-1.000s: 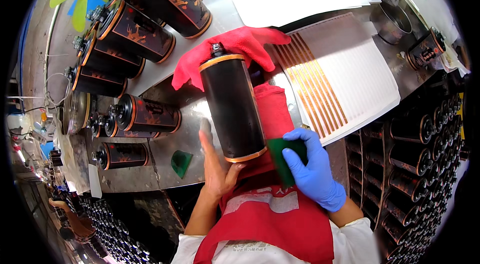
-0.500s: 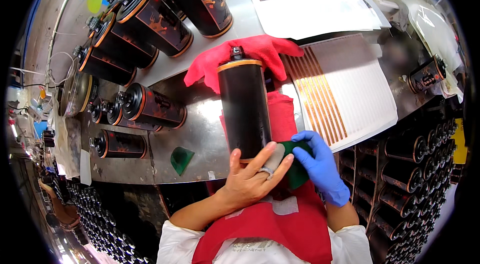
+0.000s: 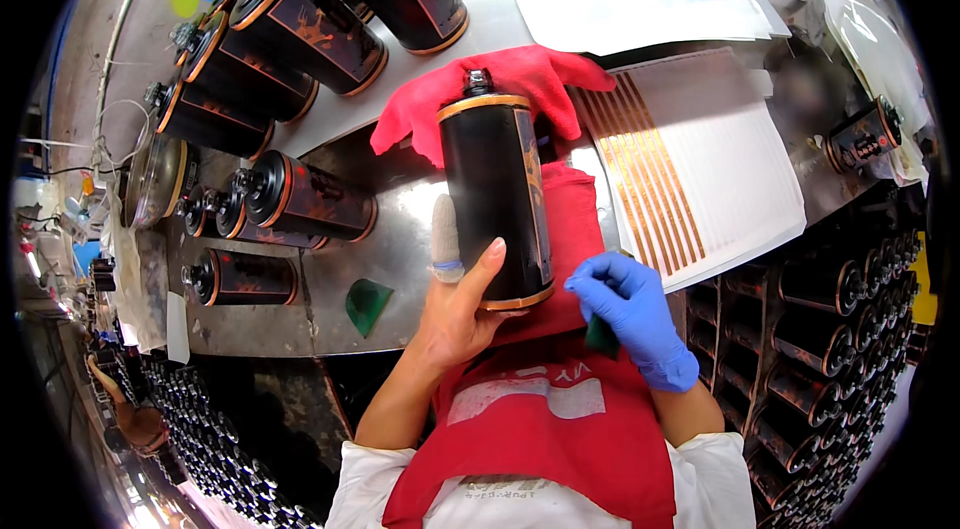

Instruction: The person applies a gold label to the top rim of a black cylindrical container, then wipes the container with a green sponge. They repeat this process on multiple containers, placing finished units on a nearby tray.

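Note:
A black cylindrical canister [image 3: 485, 189] with copper-coloured rims and a clear knob leans against a red cloth [image 3: 555, 84] in front of me. Part of its decorated panel shows along the right side. My left hand [image 3: 455, 304] holds it at the lower end, thumb on the side and palm by the base. A finger wearing a pale fabric cot points up beside it. In a blue glove, my right hand [image 3: 625, 314] is just right of the base, fingertips pinched together. It grips a dark green flat scraper [image 3: 600, 337], mostly hidden by the glove.
Another green scraper [image 3: 368, 306] lies on the metal table [image 3: 400, 204]. Sheets with copper-coloured strips [image 3: 655, 174] are to the right. Decorated canisters [image 3: 310, 24] stand at the upper left, others [image 3: 310, 204] at the left. Shelves of canisters [image 3: 815, 339] fill the lower right.
The canister has turned, bringing its decorated panel into sight on the right. My left hand shifted left around the base. My right hand moved away from it, with the scraper lower.

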`<move>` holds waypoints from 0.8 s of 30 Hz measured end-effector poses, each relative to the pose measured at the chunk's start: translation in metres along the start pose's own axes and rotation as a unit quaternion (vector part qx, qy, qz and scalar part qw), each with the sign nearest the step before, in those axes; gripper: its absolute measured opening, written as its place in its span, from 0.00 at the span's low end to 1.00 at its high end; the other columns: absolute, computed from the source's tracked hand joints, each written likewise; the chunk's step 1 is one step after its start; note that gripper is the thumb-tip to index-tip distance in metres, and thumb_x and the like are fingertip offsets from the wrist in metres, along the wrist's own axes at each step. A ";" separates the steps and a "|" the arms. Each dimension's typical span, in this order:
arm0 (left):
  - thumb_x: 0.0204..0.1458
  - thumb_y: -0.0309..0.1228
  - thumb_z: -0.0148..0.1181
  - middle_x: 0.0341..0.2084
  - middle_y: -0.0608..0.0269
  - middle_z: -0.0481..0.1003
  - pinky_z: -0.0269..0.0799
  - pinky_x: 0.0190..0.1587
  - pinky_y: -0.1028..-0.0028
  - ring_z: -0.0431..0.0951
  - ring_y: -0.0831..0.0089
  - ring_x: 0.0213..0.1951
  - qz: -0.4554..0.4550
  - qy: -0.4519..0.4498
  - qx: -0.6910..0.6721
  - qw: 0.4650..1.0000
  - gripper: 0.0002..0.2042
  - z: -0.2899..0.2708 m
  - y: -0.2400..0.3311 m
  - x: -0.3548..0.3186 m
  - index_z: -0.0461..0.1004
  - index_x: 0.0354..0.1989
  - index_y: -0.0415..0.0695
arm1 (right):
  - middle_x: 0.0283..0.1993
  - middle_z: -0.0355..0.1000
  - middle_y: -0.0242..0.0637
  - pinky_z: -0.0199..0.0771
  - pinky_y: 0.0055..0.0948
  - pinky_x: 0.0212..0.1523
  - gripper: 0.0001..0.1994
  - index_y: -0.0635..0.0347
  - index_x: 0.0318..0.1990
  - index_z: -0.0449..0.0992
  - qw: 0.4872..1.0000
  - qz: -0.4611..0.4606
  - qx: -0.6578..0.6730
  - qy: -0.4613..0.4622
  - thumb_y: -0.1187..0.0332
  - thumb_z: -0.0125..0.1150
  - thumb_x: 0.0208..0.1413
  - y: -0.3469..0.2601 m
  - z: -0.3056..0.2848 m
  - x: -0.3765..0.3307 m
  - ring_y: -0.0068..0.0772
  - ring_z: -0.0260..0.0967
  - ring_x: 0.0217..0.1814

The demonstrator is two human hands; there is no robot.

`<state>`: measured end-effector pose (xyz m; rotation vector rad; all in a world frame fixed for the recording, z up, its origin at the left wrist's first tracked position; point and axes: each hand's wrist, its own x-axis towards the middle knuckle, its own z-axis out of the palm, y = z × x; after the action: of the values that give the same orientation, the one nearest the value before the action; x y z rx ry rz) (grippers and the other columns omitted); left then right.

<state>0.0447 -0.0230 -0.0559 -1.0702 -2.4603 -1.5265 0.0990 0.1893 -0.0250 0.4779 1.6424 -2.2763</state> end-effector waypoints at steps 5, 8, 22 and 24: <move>0.32 0.23 0.72 0.63 0.37 0.47 0.54 0.60 0.56 0.54 0.43 0.63 -0.054 0.010 -0.053 0.997 0.36 -0.007 0.017 0.002 0.65 0.57 0.44 | 0.31 0.72 0.28 0.68 0.16 0.37 0.08 0.62 0.37 0.75 0.993 -0.058 -0.098 -0.004 0.70 0.63 0.50 0.001 0.008 0.001 0.14 0.66 0.32; 0.35 0.30 0.72 0.65 0.39 0.43 0.47 0.63 0.58 0.50 0.46 0.65 -0.024 -0.008 -0.021 0.999 0.34 -0.023 0.021 0.010 0.67 0.55 0.43 | 0.32 0.72 0.28 0.68 0.16 0.38 0.08 0.62 0.37 0.75 0.993 -0.048 -0.107 -0.011 0.70 0.63 0.50 -0.001 0.007 0.001 0.14 0.66 0.32; 0.50 0.21 0.57 0.62 0.55 0.54 0.70 0.50 0.76 0.59 0.69 0.60 -0.208 0.021 -0.294 0.932 0.33 -0.004 0.044 0.019 0.50 0.65 0.40 | 0.32 0.71 0.29 0.69 0.19 0.39 0.10 0.62 0.37 0.71 0.983 -0.057 -0.176 -0.002 0.68 0.63 0.51 0.000 0.012 0.006 0.18 0.67 0.34; 0.50 0.22 0.57 0.62 0.55 0.54 0.67 0.54 0.74 0.59 0.68 0.60 -0.235 0.021 -0.325 0.916 0.34 -0.007 0.048 0.020 0.48 0.65 0.40 | 0.33 0.71 0.30 0.69 0.20 0.39 0.11 0.61 0.38 0.70 0.984 -0.059 -0.170 -0.012 0.68 0.63 0.51 -0.001 0.013 0.007 0.19 0.67 0.34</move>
<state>0.0548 -0.0053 -0.0079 -0.4631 -2.3280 -2.5965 0.0913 0.1769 -0.0236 0.2768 2.0421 -2.0049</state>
